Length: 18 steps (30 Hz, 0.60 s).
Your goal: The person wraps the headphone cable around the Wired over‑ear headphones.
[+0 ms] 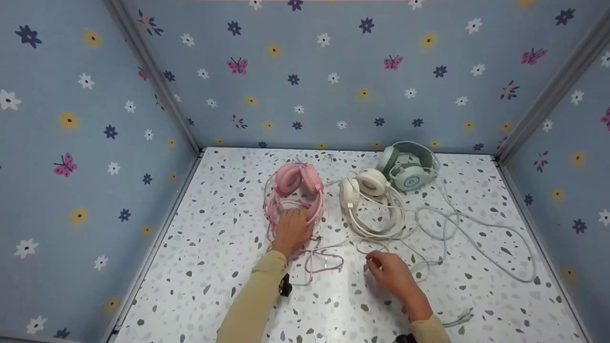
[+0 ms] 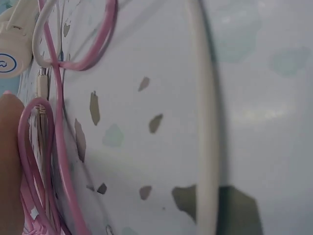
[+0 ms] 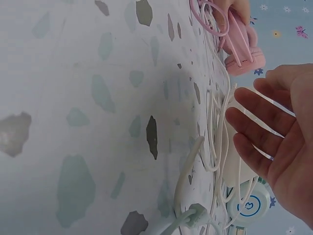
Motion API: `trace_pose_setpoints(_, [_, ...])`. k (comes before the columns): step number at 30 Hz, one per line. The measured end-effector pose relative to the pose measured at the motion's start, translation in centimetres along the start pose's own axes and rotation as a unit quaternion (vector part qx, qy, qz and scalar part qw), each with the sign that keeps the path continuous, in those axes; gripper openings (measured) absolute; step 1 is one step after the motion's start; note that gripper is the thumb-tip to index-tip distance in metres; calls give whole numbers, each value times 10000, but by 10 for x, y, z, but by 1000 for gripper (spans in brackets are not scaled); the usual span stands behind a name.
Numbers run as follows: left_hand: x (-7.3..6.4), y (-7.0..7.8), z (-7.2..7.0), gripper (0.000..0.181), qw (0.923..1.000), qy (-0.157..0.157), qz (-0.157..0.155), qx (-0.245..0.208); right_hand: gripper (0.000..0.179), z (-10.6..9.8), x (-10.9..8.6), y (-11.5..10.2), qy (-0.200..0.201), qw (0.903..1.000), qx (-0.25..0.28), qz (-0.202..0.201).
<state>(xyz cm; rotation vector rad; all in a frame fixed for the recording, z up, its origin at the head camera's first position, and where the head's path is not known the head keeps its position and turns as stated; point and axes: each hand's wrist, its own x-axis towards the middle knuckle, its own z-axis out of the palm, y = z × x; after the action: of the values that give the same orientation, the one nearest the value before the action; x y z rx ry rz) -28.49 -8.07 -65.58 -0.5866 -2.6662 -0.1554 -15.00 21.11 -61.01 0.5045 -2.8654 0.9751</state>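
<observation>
Pink over-ear headphones [image 1: 312,180] lie on the speckled tabletop left of centre, ear cups toward the back wall. My left hand [image 1: 293,231] grips their headband at the near side and hides part of it. Thin pink cable [image 2: 61,132] loops beside that hand in the left wrist view. Cream headphones [image 1: 371,182] lie to the right, headband toward me. My right hand [image 1: 393,276] hovers in front of them, fingers loosely bent and holding nothing. In the right wrist view the right hand's fingers [image 3: 257,120] are spread, with pale cables behind them.
Mint-green headphones [image 1: 412,177] stand at the back right near the patterned wall [image 1: 333,105]. Their long pale cable [image 1: 495,226] sprawls over the right side. Grey cable plugs [image 1: 462,317] lie near the front. Pink and cream cables cross between the headphones.
</observation>
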Motion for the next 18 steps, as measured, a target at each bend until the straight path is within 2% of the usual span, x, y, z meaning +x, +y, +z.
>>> trace_pose_setpoints(3, [-5,-2,1,30,9960,857,187,-173,9,-1,-2,2,-40,9999,90,57])
trace_pose_setpoints(6, [-5,-4,-3,37,9901,1386,76,-223,8,0,-1,4,-28,10000,74,16])
trace_pose_setpoints(8, [-5,-3,-8,45,9882,1513,-67,-233,8,0,-2,5,1,10000,87,-8])
trace_pose_setpoints(10, [-5,-3,-15,51,9887,1478,-190,-169,8,1,-2,5,-6,9999,109,0])
trace_pose_setpoints(13, [-8,-4,-24,46,9906,1354,-170,6,7,2,-4,5,-7,9997,225,51])
trace_pose_setpoints(14, [-10,-5,-27,41,9898,1412,-157,48,8,3,-5,5,-14,9996,280,65])
trace_pose_setpoints(16, [-17,-9,-34,33,9852,1697,-246,-24,7,5,-7,5,-26,9993,366,68])
trace_pose_setpoints(18, [-25,-15,-41,33,9733,2213,-565,-228,8,6,-10,5,-33,9989,461,70])
